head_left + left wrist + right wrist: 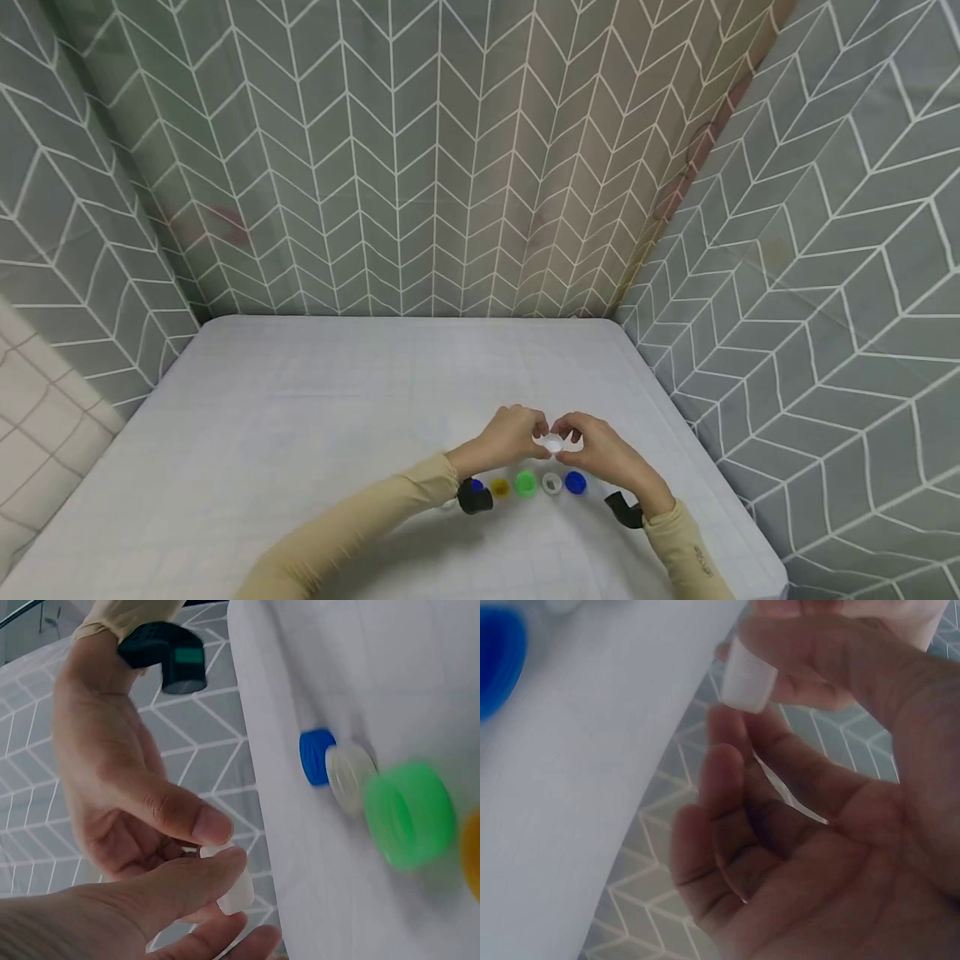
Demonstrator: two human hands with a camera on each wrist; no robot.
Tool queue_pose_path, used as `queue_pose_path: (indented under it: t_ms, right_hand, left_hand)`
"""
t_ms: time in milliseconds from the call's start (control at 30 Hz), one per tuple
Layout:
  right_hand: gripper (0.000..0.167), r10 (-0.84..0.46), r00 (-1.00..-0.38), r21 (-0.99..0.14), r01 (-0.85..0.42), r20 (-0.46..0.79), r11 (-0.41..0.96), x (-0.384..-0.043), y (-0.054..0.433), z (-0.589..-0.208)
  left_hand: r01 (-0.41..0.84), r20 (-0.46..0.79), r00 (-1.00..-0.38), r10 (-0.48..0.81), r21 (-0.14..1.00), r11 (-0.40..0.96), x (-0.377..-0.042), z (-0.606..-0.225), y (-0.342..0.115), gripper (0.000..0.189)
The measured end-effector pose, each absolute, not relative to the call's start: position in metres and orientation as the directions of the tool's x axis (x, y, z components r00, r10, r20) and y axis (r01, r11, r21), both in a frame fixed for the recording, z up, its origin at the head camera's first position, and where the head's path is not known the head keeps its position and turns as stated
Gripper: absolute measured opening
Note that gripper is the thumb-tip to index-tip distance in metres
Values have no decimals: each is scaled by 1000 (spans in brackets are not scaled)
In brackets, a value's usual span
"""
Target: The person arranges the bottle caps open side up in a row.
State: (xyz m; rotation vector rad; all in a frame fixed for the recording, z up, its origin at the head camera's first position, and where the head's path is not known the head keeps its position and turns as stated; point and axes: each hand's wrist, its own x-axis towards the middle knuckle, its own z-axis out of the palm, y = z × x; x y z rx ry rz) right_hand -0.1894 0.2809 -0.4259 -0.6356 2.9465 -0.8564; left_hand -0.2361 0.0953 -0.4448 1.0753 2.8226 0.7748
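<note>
Between my two hands is a small white bottle cap (pixel 552 443), raised over the table. My left hand (pixel 513 435) pinches it from the left with thumb and fingers. From the other side my right hand (pixel 603 450) grips the same cap, its thumb close to the left thumb in the left wrist view. The cap's plain side wall (pixel 748 677) shows in the right wrist view, where the lower fingers of the right hand are spread loosely beneath it. Fingers hide part of the cap in both wrist views.
On the white table (pixel 315 400), nearer my body, a row of caps holds a blue cap (pixel 576 482), a white ring-like cap (pixel 552 483), a green cap (pixel 526 483) and a yellow cap (pixel 500 487). Another blue cap (pixel 477 482) is partly hidden by the left wrist camera (pixel 474 500).
</note>
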Motion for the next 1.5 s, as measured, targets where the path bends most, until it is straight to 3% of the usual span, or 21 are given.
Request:
queue_pose_path:
  t_ms: [233, 800, 1233, 1500]
  right_hand:
    - [29, -385, -919, -480, -378, 90, 791, -183, 300, -420]
    - [32, -363, -928, -472, -285, -82, 835, -170, 317, -430]
    - [33, -376, -919, -522, -264, -121, 811, -176, 320, -451]
    - [40, -349, -924, -520, -224, -155, 824, -180, 318, -451]
  left_hand:
    - [644, 171, -752, 637, 396, 654, -229, -445, 120, 31]
    - [641, 114, -760, 640, 286, 712, -207, -470, 158, 29]
    - [644, 91, -761, 643, 232, 729, -200, -481, 157, 29]
    - [644, 91, -759, 645, 258, 720, -200, -480, 155, 32]
